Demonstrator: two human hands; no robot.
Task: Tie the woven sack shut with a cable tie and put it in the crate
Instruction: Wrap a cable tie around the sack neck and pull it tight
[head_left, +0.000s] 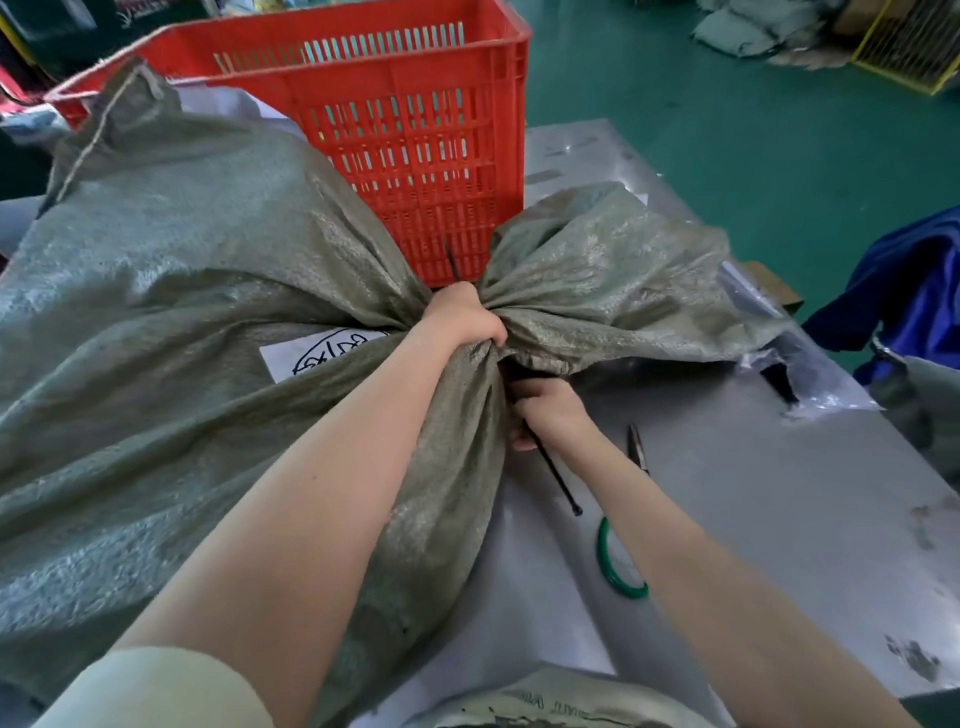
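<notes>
A large grey-green woven sack (171, 291) lies across the metal table, its mouth gathered into a neck at the centre. My left hand (464, 318) is clenched around that neck from above. Just below, my right hand (545, 413) grips a black cable tie (558, 480) whose long tail points down toward me; another end of the tie (452, 262) sticks up behind the neck. The red slatted plastic crate (415, 145) stands behind the sack, touching it. A white label with handwriting (322, 353) shows on the sack.
Scissors with green handles (621, 571) lie on the metal table (779, 493) under my right forearm. Torn clear plastic (810, 384) and a blue garment (914, 296) sit at the right edge. Green floor, grey bags and a yellow cage lie beyond.
</notes>
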